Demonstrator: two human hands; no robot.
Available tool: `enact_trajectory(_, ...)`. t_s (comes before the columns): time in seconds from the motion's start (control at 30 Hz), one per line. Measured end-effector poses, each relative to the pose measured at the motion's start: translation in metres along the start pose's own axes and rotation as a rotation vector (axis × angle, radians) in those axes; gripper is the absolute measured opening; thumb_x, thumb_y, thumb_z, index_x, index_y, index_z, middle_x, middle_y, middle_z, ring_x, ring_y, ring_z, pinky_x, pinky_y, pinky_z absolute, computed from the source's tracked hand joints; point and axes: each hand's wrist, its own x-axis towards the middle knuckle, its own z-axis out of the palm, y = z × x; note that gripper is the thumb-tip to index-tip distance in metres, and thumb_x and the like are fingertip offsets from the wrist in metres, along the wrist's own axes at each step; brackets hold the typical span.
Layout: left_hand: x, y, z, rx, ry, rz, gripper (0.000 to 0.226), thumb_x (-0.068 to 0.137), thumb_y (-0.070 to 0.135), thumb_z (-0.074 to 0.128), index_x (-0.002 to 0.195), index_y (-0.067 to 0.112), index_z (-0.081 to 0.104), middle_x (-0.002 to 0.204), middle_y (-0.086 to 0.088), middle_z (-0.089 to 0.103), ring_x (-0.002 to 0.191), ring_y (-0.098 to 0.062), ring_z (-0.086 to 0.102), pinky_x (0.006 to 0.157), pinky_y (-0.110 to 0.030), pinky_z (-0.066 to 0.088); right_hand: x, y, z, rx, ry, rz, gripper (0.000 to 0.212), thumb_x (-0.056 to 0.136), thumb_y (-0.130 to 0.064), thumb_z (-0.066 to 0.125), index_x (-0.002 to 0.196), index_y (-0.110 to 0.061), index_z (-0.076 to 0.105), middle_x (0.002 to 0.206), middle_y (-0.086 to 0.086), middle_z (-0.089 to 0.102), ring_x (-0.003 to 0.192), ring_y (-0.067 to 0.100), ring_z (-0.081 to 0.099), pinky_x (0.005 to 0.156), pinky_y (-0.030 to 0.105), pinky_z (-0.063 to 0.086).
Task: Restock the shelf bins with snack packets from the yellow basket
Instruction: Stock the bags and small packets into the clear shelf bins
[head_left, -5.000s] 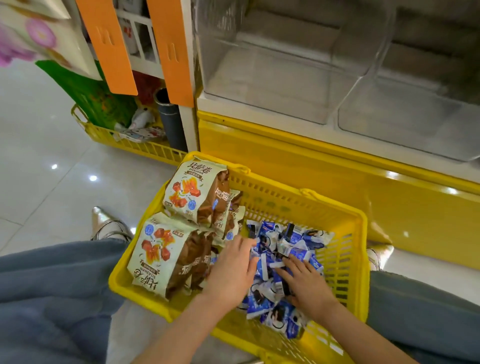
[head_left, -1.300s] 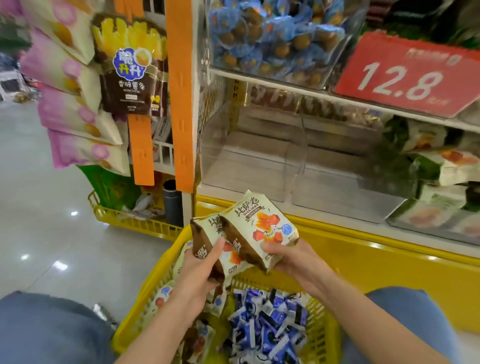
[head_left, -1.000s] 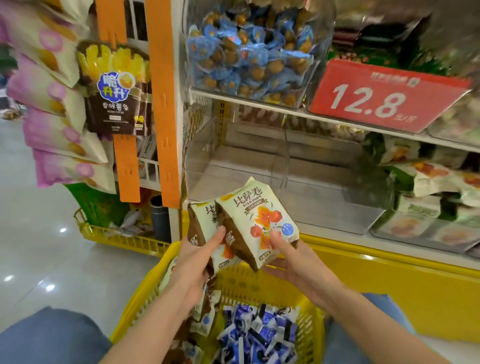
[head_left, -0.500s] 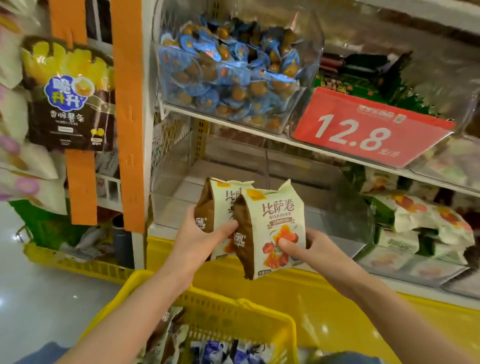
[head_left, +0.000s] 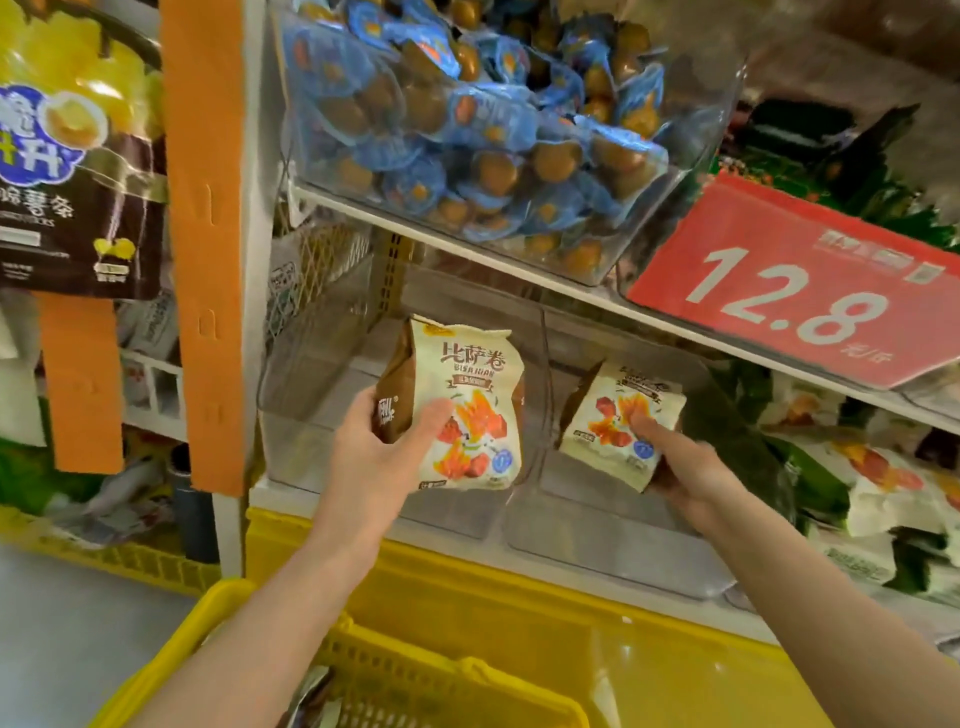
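Clear bins beneath red price sign, left hand, right hand each gripping packet

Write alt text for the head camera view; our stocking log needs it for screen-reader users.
A left hand and a right hand each hold a cream-and-brown snack packet, left packet, right packet, at clear shelf bins. A yellow basket sits below; a red 12.8 price sign hangs above.

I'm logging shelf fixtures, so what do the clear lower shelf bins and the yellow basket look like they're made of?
The clear lower shelf bins look like rigid transparent plastic, acrylic perhaps: you see through the walls, and the edges catch glossy highlights. The yellow basket looks like moulded plastic: uniform colour, slotted lattice wall, smooth rounded rim.
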Motion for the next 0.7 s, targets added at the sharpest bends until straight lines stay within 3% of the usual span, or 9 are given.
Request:
enact_trajectory(0.07,0.004,0.001,0.000,-0.010,-0.005,-0.005,0.054,0.052,0.053,0.068,0.101,0.033,0.056,0.087,0.015,0.070,0.077,-0.001,0.069,0.053,-0.013,0.051,0.028,-0.004,0.011,-0.050,0.071,-0.007,0.051,0.081,-0.029,0.070,0.123,-0.006,0.052,0.113,0.014,0.066,0.100,0.028,0.065,0.091,0.043,0.051)
enact_trajectory(0.13,0.009,0.001,-0.001,-0.016,0.002,-0.019,0.052,0.050,0.053,0.068,0.097,0.035,0.056,0.084,0.017,0.071,0.075,-0.001,0.069,0.053,-0.014,0.051,0.051,-0.011,0.025,-0.093,0.098,-0.027,0.049,0.081,-0.022,0.071,0.122,-0.004,0.053,0.121,0.016,0.063,0.107,0.030,0.062,0.097,0.045,0.048)
enact_trajectory(0.33,0.021,-0.004,-0.008,-0.002,0.036,-0.050,0.054,0.046,0.056,0.067,0.096,0.039,0.057,0.087,0.017,0.071,0.075,-0.002,0.069,0.053,-0.016,0.053,0.103,-0.017,0.057,-0.307,0.076,-0.163,0.055,0.073,-0.022,0.078,0.119,-0.002,0.055,0.127,0.016,0.059,0.117,0.030,0.056,0.102,0.044,0.044)
enact_trajectory(0.5,0.026,-0.006,-0.009,-0.027,0.017,-0.035,0.060,0.041,0.059,0.067,0.097,0.036,0.059,0.088,0.016,0.072,0.076,-0.005,0.070,0.056,-0.018,0.055,0.133,0.001,0.062,-0.595,0.082,-0.248,0.050,0.083,-0.030,0.069,0.122,-0.003,0.053,0.125,0.015,0.059,0.115,0.031,0.056,0.093,0.031,0.045)
enact_trajectory(0.7,0.028,-0.009,-0.007,-0.021,-0.014,-0.004,0.056,0.045,0.058,0.069,0.095,0.036,0.059,0.089,0.016,0.072,0.079,-0.006,0.070,0.057,-0.017,0.054,0.146,-0.003,0.068,-0.868,0.065,-0.346,0.044,0.089,-0.030,0.061,0.121,-0.002,0.052,0.122,0.019,0.058,0.111,0.034,0.055,0.098,0.041,0.044)
